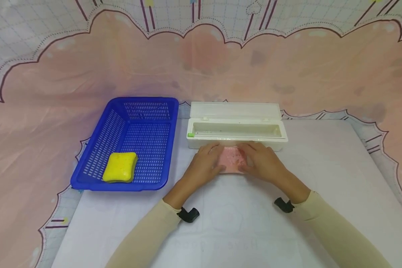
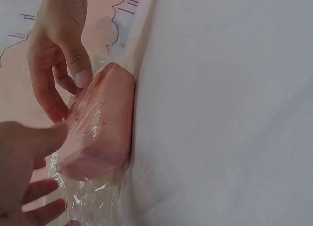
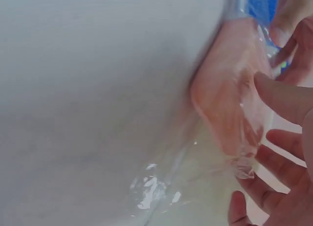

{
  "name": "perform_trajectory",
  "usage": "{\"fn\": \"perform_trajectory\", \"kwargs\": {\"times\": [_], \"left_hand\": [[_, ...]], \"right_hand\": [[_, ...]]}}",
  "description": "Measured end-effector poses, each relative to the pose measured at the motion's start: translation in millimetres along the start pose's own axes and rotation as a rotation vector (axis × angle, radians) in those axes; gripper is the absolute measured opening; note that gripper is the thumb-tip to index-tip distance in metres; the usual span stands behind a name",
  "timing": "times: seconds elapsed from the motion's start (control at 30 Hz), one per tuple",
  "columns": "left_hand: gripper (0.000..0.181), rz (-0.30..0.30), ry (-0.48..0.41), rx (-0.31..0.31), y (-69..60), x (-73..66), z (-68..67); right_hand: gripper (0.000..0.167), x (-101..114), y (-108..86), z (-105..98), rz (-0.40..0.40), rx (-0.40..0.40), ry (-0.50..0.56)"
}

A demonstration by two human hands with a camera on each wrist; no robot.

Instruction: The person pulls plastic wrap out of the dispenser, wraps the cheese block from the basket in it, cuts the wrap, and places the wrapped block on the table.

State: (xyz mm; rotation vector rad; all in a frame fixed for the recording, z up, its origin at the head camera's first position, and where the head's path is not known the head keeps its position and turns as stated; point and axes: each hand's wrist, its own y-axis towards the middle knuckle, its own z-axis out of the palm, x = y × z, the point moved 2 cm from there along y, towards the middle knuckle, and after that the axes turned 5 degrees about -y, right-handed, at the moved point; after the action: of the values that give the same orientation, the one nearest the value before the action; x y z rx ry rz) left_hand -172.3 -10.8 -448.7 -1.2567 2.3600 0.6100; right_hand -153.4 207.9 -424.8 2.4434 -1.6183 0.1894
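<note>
A pink sponge [image 1: 232,160] lies on the white tabletop under glossy clear plastic film [image 2: 88,201], in front of a white film dispenser box [image 1: 238,142]. At its left side is my left hand [image 1: 204,162], whose thumb touches the wrapped edge in the left wrist view; the other fingers are spread apart. My right hand [image 1: 262,162] is at the opposite side. In the right wrist view its thumb rests against the sponge [image 3: 232,89], and its loosely bent fingers lie by a bunched film end [image 3: 243,168]. Film also stretches past the sponge's ends.
The dispenser's lid [image 1: 234,110] stands raised at the back, and a green slider [image 1: 191,134] sits at its left end. To the left, a blue basket [image 1: 169,156] holds a yellow sponge [image 1: 120,166]. A patterned cloth [image 1: 221,70] hangs behind the table.
</note>
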Motion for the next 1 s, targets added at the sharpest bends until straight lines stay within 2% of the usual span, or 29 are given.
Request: {"fn": "perform_trajectory", "kwargs": {"times": [0.17,0.27,0.33,0.5,0.63,0.8,1.0], "left_hand": [[0.043,-0.183,-0.167,-0.289,-9.7,10.4,-7.9],[0.050,-0.277,-0.286,-0.423,-12.5,17.2,-9.0],[0.059,-0.318,-0.352,-0.465,-12.6,21.7,-7.8],[0.071,-0.379,-0.470,-0.469,-8.4,32.8,-3.3],[0.071,-0.437,-0.557,-0.463,-3.3,41.6,0.4],[0.066,-0.498,-0.626,-0.450,2.9,54.7,4.4],[0.058,-0.533,-0.681,-0.444,4.1,65.7,7.6]], "right_hand": [[0.050,3,8.9,-8,-0.053,-0.186,-0.008],[0.040,10,20.5,-9,-0.057,-0.247,0.032],[0.038,16,31.1,-10,-0.050,-0.247,0.094],[0.042,33,65.9,-7,-0.002,-0.132,0.259],[0.038,43,94.2,0,-0.009,-0.082,0.341],[0.033,55,117.6,7,-0.011,-0.089,0.382],[0.035,67,136.1,17,0.051,-0.062,0.375]]}}
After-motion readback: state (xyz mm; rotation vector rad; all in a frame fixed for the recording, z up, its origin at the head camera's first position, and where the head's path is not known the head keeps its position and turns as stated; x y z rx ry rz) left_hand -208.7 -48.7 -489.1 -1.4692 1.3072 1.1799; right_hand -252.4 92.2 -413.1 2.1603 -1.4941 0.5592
